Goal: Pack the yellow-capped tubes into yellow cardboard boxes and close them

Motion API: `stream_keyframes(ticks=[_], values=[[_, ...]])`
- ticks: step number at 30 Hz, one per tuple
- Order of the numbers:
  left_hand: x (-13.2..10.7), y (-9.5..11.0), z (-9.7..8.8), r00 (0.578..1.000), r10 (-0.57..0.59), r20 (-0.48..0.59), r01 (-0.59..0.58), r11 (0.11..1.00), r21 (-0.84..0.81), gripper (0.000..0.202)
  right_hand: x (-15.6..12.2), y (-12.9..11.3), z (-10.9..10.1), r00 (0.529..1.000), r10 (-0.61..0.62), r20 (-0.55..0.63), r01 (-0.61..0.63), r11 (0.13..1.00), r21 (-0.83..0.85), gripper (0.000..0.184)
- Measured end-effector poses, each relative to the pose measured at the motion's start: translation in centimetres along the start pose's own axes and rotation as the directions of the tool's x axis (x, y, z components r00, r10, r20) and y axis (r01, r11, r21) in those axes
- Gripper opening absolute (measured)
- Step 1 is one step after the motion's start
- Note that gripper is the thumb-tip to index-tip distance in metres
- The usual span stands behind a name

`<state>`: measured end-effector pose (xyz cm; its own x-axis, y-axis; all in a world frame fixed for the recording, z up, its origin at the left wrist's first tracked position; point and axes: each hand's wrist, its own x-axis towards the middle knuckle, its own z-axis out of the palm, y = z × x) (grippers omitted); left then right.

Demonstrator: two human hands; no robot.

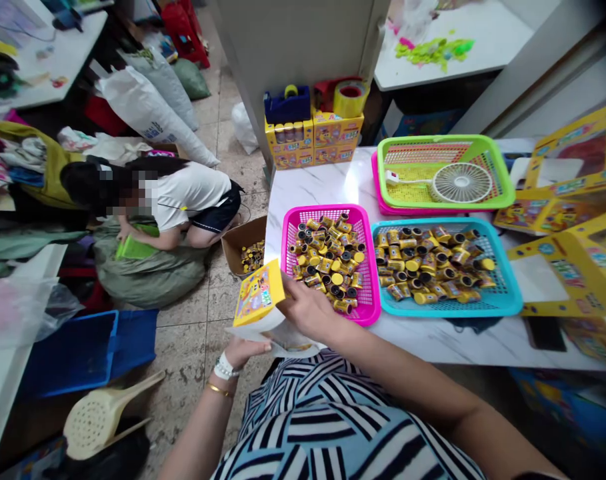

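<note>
Left hand [245, 350] and right hand [307, 308] are both closed on one flat yellow carton [259, 293]. We've got the left pinching its white lower flap from below and the right gripping its right edge. We hold the carton tilted, printed face up, off the near left corner of the surface [323, 183], over the lap and just beside the pink basket [367, 319].

The pink basket is full of small yellow canisters [327, 257]. The blue basket [483, 312] touches its right side and holds another pile of canisters [427, 263]. Behind them, a green basket [447, 205] sits on another pink one, with a white fan [460, 182] lying in it.

On the floor to the left are a cardboard box [237, 240] holding more canisters and a crouching person [193, 193].
</note>
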<state>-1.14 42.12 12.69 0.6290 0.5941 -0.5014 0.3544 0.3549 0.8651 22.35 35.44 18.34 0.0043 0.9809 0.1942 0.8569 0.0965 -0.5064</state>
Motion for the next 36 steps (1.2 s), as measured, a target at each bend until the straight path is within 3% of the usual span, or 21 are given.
stream_keyframes(ticks=[3, 5, 7, 9, 11, 13, 15, 17, 20, 22, 25, 30, 33, 36], values=[[-0.1, -1.0, -0.5, 0.998, 0.016, -0.064, -0.025, 0.990, -0.141, 0.058, -1.3, 1.6, -0.9, 0.995, 0.060, -0.077, -0.055, 0.997, 0.061, 0.032], [-0.2, -1.4, -0.8, 0.997, 0.015, -0.072, -0.028, 0.980, -0.195, 0.059, -2.3, 3.4, -1.5, 0.974, 0.190, -0.125, -0.183, 0.981, 0.064, 0.032], [-0.4, -1.7, -0.8, 0.996, 0.002, -0.085, -0.022, 0.974, -0.227, 0.056, -3.3, 5.5, -1.5, 0.907, 0.407, -0.113, -0.413, 0.910, -0.035, 0.033], [-0.5, -1.8, -0.7, 0.995, -0.021, -0.093, -0.003, 0.969, -0.248, 0.052, -3.9, 7.4, -0.9, 0.810, 0.586, -0.036, -0.578, 0.786, -0.219, 0.037], [-0.5, -1.7, -0.6, 0.995, -0.036, -0.089, 0.012, 0.966, -0.259, 0.052, -4.2, 8.5, -0.2, 0.750, 0.659, 0.052, -0.605, 0.716, -0.348, 0.035], [-0.5, -1.4, -0.6, 0.996, -0.028, -0.081, 0.007, 0.970, -0.244, 0.055, -4.2, 8.8, -0.2, 0.744, 0.661, 0.098, -0.589, 0.718, -0.371, 0.027], [-0.6, -0.8, -0.7, 0.997, -0.009, -0.071, -0.005, 0.981, -0.195, 0.056, -3.9, 8.2, -1.0, 0.773, 0.631, 0.060, -0.590, 0.751, -0.295, 0.022], [-0.6, -0.2, -0.7, 0.999, 0.001, -0.040, -0.006, 0.993, -0.118, 0.050, -3.1, 6.8, -2.2, 0.841, 0.540, -0.034, -0.540, 0.835, -0.103, 0.024], [-0.8, 0.4, -0.7, 1.000, 0.002, 0.024, -0.002, 1.000, -0.020, 0.036, -1.4, 3.9, -3.3, 0.948, 0.284, -0.146, -0.256, 0.948, 0.188, 0.027], [-0.8, 0.5, -0.6, 0.998, -0.013, 0.064, 0.011, 0.999, 0.032, 0.033, -0.1, 2.2, -2.7, 0.987, 0.090, -0.132, -0.060, 0.975, 0.212, 0.022], [-0.5, 0.4, -0.5, 0.997, -0.045, 0.063, 0.038, 0.993, 0.107, 0.032, 1.4, 0.6, -0.8, 0.998, -0.059, -0.033, 0.062, 0.991, 0.121, 0.017], [-0.2, 0.1, -0.4, 0.998, -0.046, -0.032, 0.048, 0.996, 0.069, 0.033, 1.9, 0.8, 0.2, 1.000, -0.001, 0.004, 0.001, 0.996, 0.088, 0.026], [-0.2, 0.2, 0.4, 0.997, -0.073, -0.031, 0.071, 0.995, -0.071, 0.037, 2.4, 1.3, -0.1, 0.995, -0.042, 0.086, 0.038, 0.998, 0.047, 0.024], [0.0, 0.5, 1.4, 0.991, -0.094, -0.091, 0.061, 0.948, -0.311, 0.054, 3.3, 1.3, 0.1, 0.977, -0.149, 0.154, 0.144, 0.989, 0.043, 0.020]])
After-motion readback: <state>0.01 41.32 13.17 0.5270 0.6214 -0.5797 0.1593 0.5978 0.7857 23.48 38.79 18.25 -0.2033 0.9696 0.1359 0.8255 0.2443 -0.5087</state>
